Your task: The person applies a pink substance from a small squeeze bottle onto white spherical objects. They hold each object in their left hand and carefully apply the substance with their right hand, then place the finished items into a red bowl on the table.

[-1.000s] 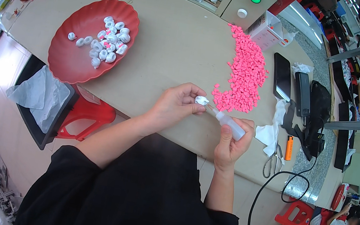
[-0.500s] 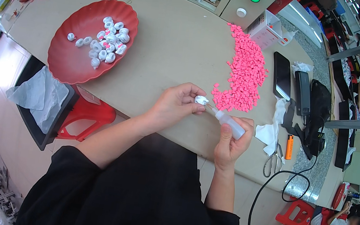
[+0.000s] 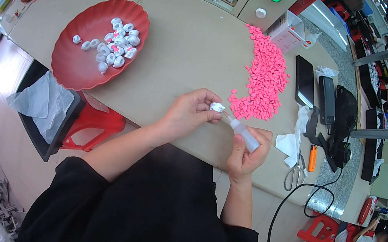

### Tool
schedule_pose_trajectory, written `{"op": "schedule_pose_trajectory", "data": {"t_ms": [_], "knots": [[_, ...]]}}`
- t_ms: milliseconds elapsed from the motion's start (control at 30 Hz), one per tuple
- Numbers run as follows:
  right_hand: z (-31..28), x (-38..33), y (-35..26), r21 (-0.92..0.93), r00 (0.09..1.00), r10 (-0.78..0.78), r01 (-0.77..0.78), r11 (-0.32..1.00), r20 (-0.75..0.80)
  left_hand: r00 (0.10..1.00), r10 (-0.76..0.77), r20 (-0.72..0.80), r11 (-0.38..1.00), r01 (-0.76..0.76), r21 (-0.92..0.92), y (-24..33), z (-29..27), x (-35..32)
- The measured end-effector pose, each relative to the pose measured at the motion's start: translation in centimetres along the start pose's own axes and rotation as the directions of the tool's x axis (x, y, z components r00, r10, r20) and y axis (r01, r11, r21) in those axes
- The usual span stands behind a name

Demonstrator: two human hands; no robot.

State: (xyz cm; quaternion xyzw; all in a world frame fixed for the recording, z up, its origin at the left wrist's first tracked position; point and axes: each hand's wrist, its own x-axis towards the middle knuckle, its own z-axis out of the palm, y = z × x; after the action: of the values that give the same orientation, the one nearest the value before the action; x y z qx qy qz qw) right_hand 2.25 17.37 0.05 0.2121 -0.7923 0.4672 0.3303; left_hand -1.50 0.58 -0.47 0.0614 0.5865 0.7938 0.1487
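Note:
My left hand [image 3: 190, 112] pinches a small white piece [image 3: 217, 107] just above the near edge of the beige table [image 3: 191, 43]. My right hand [image 3: 247, 153] grips a small clear squeeze bottle [image 3: 245, 135], its thin nozzle touching the white piece. Just beyond both hands lies a spread heap of small pink pieces [image 3: 262, 78]. At the far left a red scalloped dish [image 3: 78, 58] holds several more white pieces [image 3: 116, 46].
A dark phone [image 3: 305, 81], a white cloth [image 3: 292, 142], an orange lighter [image 3: 312, 158], scissors [image 3: 294, 172] and a black cable lie at the right. A red stool [image 3: 96, 122] and a bin with a white bag [image 3: 45, 106] stand left below the table. Another person sits at lower right.

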Motion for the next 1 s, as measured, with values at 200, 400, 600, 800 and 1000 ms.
{"op": "schedule_pose_trajectory", "data": {"t_ms": [200,400,600,800,1000], "knots": [[0.19,0.07,-0.15,-0.044,0.998,-0.063,0.063,0.997,-0.010,1.000,-0.001,-0.007,1.000,0.001,-0.001,0.03,0.00,-0.04],[0.05,-0.09,-0.06,-0.064,0.997,-0.070,0.070,0.996,-0.009,1.000,-0.017,-0.019,1.000,0.017,0.016,0.34,0.16,-0.10],[0.00,-0.03,-0.11,-0.073,0.998,-0.062,0.061,0.995,-0.010,1.000,-0.010,-0.018,1.000,0.010,0.014,0.25,0.09,-0.01],[-0.16,0.09,-0.27,-0.084,0.999,-0.044,0.043,0.996,-0.009,1.000,-0.008,-0.024,1.000,0.009,0.027,0.28,0.08,0.00],[-0.24,0.17,-0.21,-0.078,0.999,-0.042,0.041,0.996,-0.008,1.000,0.002,-0.021,1.000,-0.001,0.013,0.19,0.02,0.04]]}}
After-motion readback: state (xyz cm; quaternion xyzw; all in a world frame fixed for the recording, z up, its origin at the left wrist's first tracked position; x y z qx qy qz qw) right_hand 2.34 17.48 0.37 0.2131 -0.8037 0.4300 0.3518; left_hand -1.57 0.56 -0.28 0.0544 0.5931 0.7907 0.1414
